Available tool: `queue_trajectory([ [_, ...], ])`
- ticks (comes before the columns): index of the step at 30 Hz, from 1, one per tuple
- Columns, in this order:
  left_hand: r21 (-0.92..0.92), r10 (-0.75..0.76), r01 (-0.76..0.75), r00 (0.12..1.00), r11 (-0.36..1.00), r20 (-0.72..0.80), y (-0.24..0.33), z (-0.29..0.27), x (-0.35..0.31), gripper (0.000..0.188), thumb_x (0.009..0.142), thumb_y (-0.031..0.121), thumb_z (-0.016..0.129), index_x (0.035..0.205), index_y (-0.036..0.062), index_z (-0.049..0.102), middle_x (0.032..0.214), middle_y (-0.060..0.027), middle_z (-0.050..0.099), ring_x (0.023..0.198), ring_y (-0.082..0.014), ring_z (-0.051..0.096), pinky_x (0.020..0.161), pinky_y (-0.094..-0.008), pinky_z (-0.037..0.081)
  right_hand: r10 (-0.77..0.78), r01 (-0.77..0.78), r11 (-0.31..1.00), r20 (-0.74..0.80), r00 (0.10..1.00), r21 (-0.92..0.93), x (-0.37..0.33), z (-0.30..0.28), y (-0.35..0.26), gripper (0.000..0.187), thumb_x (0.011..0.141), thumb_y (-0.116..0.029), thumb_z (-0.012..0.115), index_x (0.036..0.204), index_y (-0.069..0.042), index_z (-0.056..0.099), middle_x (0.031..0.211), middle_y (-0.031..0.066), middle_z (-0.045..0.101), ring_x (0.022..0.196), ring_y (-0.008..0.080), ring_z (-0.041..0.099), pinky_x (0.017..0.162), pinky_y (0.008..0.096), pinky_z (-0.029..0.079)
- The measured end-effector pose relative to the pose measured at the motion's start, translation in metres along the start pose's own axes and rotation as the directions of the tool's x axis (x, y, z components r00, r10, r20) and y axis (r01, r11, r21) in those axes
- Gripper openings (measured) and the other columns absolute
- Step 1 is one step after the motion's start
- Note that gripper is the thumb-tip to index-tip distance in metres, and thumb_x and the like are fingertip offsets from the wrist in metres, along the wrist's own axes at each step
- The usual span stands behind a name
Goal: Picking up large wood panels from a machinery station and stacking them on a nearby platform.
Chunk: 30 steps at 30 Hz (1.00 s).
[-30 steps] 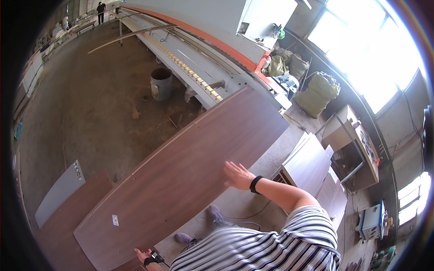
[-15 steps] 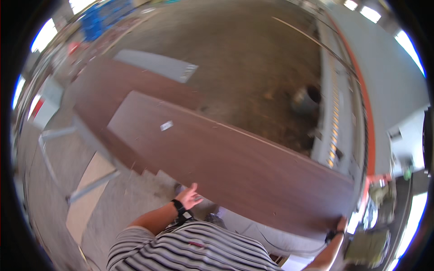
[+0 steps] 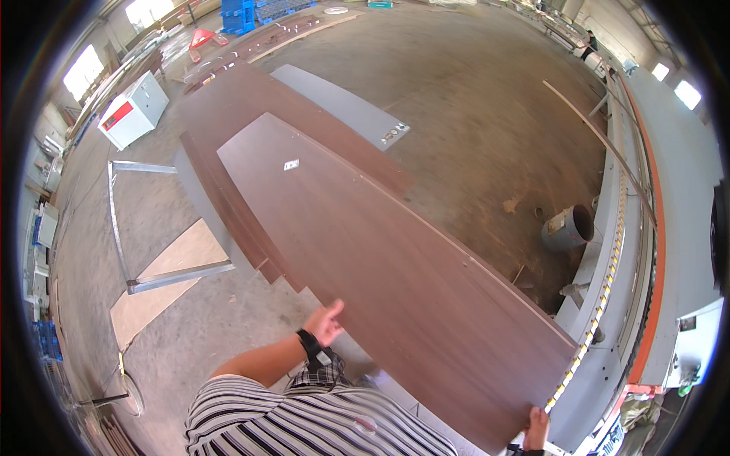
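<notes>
A long brown wood-grain board [image 3: 403, 281] slants across the middle, its far end over a stack of similar brown boards [image 3: 220, 99]. At the board's near right corner, my right hand [image 3: 537, 429] is closed on the edge, fingers on top. My left hand [image 3: 325, 325] is at the near long edge, thumb up; its other fingers are partly hidden, and it seems to grip the edge. A small white label [image 3: 291, 164] sits on the board's far part. The board's right end meets a machine's long bed [image 3: 608, 304] with a yellow-and-black strip.
A grey panel [image 3: 342, 102] juts from beyond the stack. Metal frame bars [image 3: 182, 277] stand at left over a pale sheet [image 3: 152, 311]. A white cabinet [image 3: 133, 110] is far left. An open cylindrical bin [image 3: 566, 228] stands beside the machine. A person [image 3: 589, 45] is far off at upper right.
The board's right end has swung nearer to me and now lies more steeply, with my right hand moving left and down along with it. My left hand stays by the near edge.
</notes>
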<state>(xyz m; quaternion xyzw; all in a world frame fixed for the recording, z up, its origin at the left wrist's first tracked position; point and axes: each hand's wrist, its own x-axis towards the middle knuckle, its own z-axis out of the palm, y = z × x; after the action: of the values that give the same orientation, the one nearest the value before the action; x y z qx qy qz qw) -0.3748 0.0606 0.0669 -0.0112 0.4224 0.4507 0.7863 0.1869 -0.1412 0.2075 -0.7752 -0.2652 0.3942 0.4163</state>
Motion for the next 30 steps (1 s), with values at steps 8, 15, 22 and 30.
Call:
queue_trajectory([
  [8, 0.014, 0.011, -0.011, 0.999, 1.0, 0.034, 0.037, -0.003, -0.024, 0.038, 0.084, 0.021, 0.06, 0.117, 0.0095, 0.045, 0.114, -0.0033, 0.054, 0.104, -0.018, 0.052, 0.09, -0.04, 0.04, 0.134, -0.198, 0.977, 0.492, 0.861, 0.081, 0.027, 0.265, -0.044, 0.021, 0.085, -0.011, 0.057, 0.068, -0.007, 0.045, 0.065, 0.0007, 0.048, 0.051, 0.0159, 0.058, 0.049, 0.0313, 0.054],
  [15, 0.151, 0.268, -0.233, 0.918, 0.961, -0.291, 0.186, -0.102, 0.047, 0.032, 0.082, 0.024, 0.063, 0.107, 0.0068, 0.051, 0.096, -0.0012, 0.061, 0.088, -0.0141, 0.058, 0.076, -0.036, 0.045, 0.061, -0.063, 0.998, 0.626, 0.777, -0.019, 0.02, 0.471, -0.123, 0.024, 0.085, -0.017, 0.057, 0.074, 0.004, 0.055, 0.07, 0.0074, 0.058, 0.056, 0.0129, 0.058, 0.051, 0.0268, 0.051],
  [22, 0.66, 0.393, -0.133, 0.881, 0.739, -0.263, 0.293, -0.174, 0.094, 0.047, 0.083, 0.029, 0.06, 0.114, 0.0034, 0.037, 0.096, -0.0051, 0.05, 0.087, -0.0166, 0.05, 0.069, -0.033, 0.046, -0.036, 0.039, 0.999, 0.699, 0.715, 0.011, 0.077, 0.606, -0.083, 0.024, 0.082, -0.017, 0.058, 0.092, 0.004, 0.056, 0.08, 0.0088, 0.064, 0.069, 0.0154, 0.065, 0.062, 0.0251, 0.05],
  [30, 0.769, 0.32, 0.037, 0.896, 0.638, -0.308, 0.129, -0.298, 0.066, 0.04, 0.08, 0.016, 0.061, 0.114, 0.006, 0.041, 0.077, -0.0064, 0.058, 0.057, -0.0129, 0.052, 0.046, -0.0251, 0.041, 0.163, 0.06, 0.956, 0.692, 0.704, -0.286, 0.055, 0.513, 0.03, 0.017, 0.081, -0.017, 0.055, 0.084, -0.001, 0.057, 0.076, 0.0074, 0.063, 0.07, 0.0148, 0.062, 0.065, 0.0278, 0.048],
])
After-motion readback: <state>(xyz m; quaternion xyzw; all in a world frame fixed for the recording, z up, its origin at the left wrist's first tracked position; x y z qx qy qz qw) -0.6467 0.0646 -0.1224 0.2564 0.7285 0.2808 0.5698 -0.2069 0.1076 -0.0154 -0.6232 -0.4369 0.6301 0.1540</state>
